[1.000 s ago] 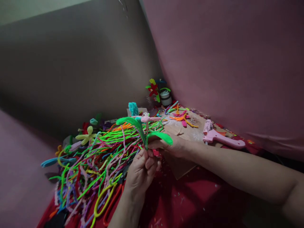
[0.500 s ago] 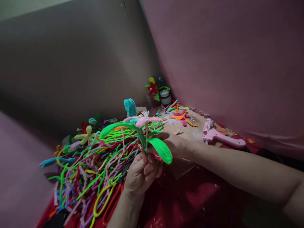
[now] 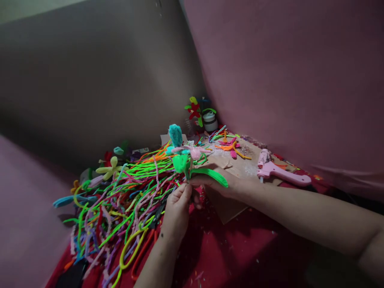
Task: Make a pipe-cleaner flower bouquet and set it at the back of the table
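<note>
My left hand (image 3: pixel 177 206) pinches the lower stems of a pipe-cleaner flower bunch (image 3: pixel 196 153) and holds it upright. The bunch has a pink bloom with white stamens, a fuzzy turquoise bloom on top, and two bright green leaves, one curving right over my other hand. My right hand (image 3: pixel 217 185) closes round the stems from the right, just above the left fingertips; its fingers are partly hidden behind the leaf and stems. Left of both hands spreads a big heap of loose pipe cleaners (image 3: pixel 132 200) in many colours.
A pink glue gun (image 3: pixel 274 173) lies on the right by a cardboard sheet (image 3: pixel 246 150). Orange and pink pipe-cleaner pieces (image 3: pixel 231 147) rest on the board. Behind stand a white-lidded jar (image 3: pixel 210 121) and a red flower (image 3: pixel 194 111). Red-handled scissors (image 3: pixel 143 256) lie front left.
The flower bunch has turned in my hands, so its leaves and turquoise bloom point differently. My left hand has shifted its grip, and my right hand has come closer round the stems.
</note>
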Available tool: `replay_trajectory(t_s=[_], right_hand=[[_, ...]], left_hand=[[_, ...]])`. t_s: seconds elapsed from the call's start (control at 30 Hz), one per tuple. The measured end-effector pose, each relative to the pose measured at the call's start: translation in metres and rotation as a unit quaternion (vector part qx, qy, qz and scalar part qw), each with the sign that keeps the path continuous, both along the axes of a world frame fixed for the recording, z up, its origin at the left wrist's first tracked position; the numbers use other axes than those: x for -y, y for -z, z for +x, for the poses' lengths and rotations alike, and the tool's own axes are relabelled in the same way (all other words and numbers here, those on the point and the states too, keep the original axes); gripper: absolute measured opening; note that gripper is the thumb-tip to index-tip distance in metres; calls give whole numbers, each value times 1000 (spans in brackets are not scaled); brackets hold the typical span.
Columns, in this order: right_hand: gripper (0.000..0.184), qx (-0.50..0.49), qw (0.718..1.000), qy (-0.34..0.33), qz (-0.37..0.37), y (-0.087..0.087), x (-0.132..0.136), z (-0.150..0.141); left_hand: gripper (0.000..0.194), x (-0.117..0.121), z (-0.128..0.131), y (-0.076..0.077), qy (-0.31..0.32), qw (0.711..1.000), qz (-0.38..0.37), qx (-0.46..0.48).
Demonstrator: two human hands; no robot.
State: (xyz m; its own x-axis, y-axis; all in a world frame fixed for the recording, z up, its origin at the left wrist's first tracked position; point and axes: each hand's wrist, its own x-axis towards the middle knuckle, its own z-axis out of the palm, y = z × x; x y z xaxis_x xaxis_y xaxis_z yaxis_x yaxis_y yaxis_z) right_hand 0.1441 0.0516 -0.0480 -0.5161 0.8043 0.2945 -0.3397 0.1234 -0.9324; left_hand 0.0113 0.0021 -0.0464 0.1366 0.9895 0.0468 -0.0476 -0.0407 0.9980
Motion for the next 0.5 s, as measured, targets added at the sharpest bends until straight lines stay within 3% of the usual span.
replay_trajectory(t_s=[0.17, 0.23, 0.33, 0.5], right_hand=[[22, -11, 998, 35, 45, -4, -4, -2], [25, -15, 997, 55, 58, -2, -5, -3], [28, -18, 994, 75, 73, 3, -4, -4], [27, 30, 994, 90, 54, 11, -1, -6]], left_hand=[[16, 0, 1, 6, -104, 980, 102, -137], [20, 0, 1, 9, -141, 963, 138, -184], [11, 1, 1, 12, -194, 930, 178, -256], [9, -1, -3, 13, -189, 926, 184, -270]])
